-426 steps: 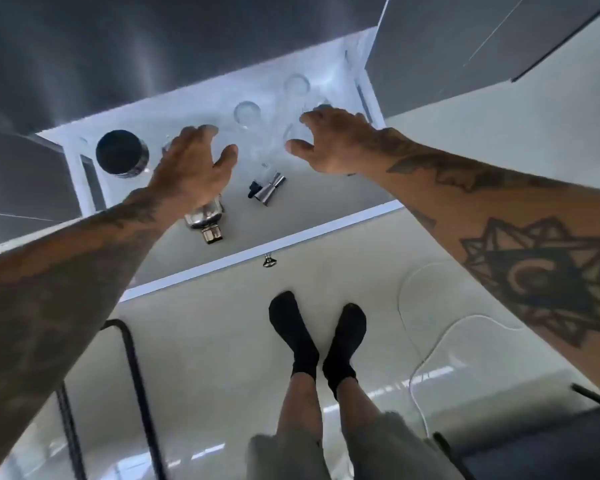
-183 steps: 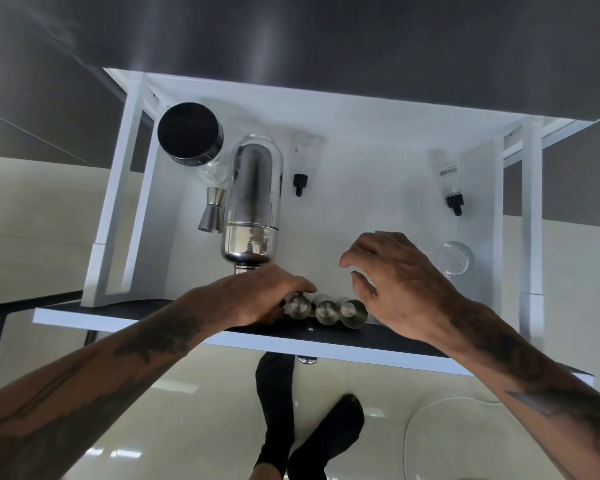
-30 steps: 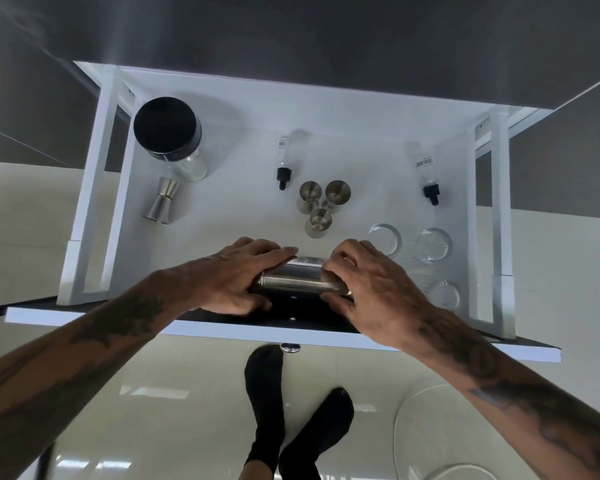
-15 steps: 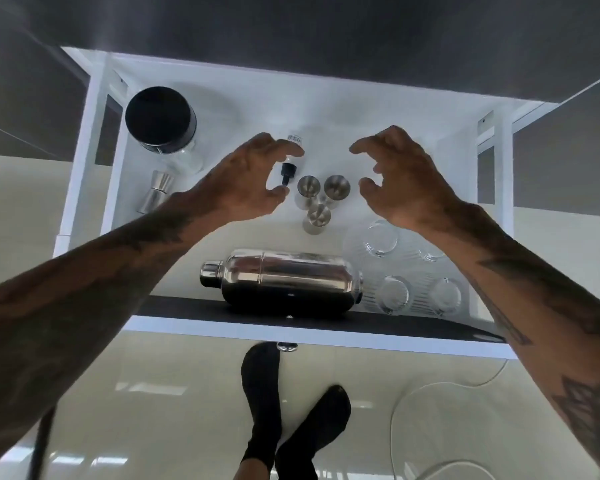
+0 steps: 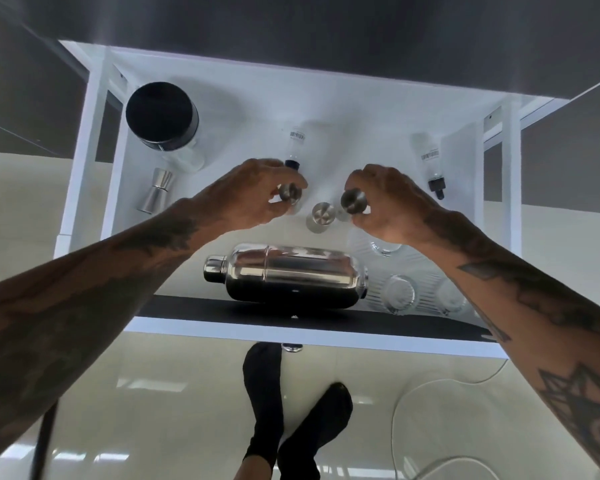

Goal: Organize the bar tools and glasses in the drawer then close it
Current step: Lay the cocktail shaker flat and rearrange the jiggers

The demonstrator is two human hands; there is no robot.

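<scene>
The white drawer (image 5: pixel 94 161) stands pulled open. A steel shaker (image 5: pixel 284 275) lies on its side along the front edge, cap to the left, with ribbed clear glasses (image 5: pixel 400 294) just to its right. One small steel cup (image 5: pixel 321 216) stands mid-drawer; two more (image 5: pixel 290 192) (image 5: pixel 354 201) are lifted, tilted. A steel jigger (image 5: pixel 155 190) lies at the left, a black-lidded jar (image 5: pixel 163 116) behind it, and two dropper bottles (image 5: pixel 295 147) (image 5: pixel 430 161) lie towards the back.

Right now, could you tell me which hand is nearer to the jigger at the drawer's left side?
Left. The left hand, holding a small steel cup, is just right of the jigger; the right hand is farther right.
</scene>
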